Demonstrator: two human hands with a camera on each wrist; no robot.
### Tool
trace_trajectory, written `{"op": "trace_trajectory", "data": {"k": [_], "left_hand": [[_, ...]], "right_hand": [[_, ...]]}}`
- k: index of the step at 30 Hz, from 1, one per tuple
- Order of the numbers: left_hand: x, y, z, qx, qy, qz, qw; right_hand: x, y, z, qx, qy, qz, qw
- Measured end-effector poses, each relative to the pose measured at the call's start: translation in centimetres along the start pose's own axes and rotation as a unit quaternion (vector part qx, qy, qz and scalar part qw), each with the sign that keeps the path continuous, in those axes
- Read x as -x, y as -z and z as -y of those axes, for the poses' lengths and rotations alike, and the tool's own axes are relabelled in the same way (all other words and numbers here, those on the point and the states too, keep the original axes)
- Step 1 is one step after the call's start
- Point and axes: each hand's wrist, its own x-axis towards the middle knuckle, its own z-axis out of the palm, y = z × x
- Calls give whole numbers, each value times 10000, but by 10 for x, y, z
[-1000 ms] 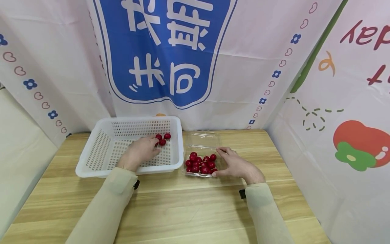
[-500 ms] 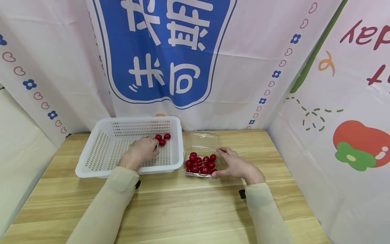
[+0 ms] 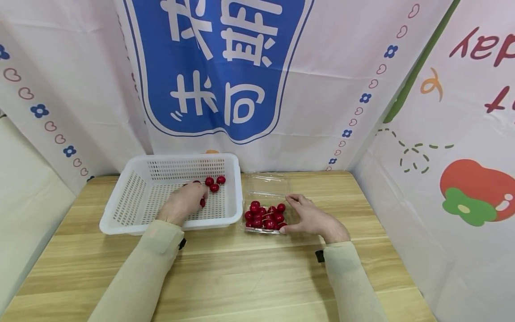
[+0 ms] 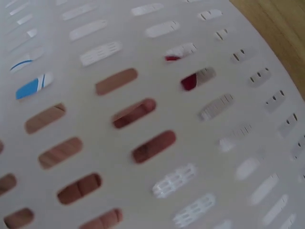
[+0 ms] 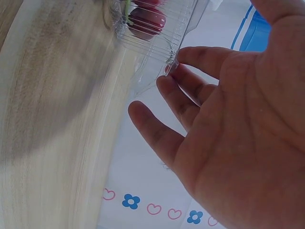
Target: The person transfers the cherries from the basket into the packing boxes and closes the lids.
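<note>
My left hand (image 3: 183,203) reaches down into a white slotted basket (image 3: 113,223), its fingers bent downward among red cherries. One cherry (image 3: 202,203) shows right by the fingers, and a cherry (image 3: 214,188) lies with two others beyond them. The fingertips are hidden, so what they hold cannot be told. Through the basket slots, the left wrist view shows parts of the fingers (image 4: 152,146) and a bit of red cherry (image 4: 189,81). My right hand (image 3: 311,219) touches the right side of a clear plastic box (image 3: 260,230) of cherries, thumb and fingers spread and fairly straight.
The clear lid (image 3: 267,183) lies folded back behind the box. Basket and box stand side by side on a wooden table (image 3: 249,277). A printed cloth (image 3: 310,120) hangs close behind them, and another printed cloth (image 3: 422,214) is on the right.
My left hand has drawn back slightly to the left inside the basket, and its fingers have bent further down. A cherry now shows below them. The right hand and box have stayed put.
</note>
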Motion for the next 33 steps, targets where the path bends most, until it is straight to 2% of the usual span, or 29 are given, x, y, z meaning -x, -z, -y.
{"op": "trace_trajectory", "data": {"k": [5,14,19,26,33], "left_hand": [[0,0,-1,62,157,320,9993],[1,3,-8,-262,-99,100,9996],[5,9,-17,-230,-216,-173,9994],[11,15,-27,2,-604,-817,9948],[17,18,-39,231,-746,-1114,9907]], "right_hand": [[0,0,0,12,22,-10,10000],[-1,-1,-1,17,21,-22,10000],[-1,-1,-2,39,16,-41,10000],[-1,-1,-2,43,14,-56,10000],[0,-1,-2,24,30,-40,10000]]}}
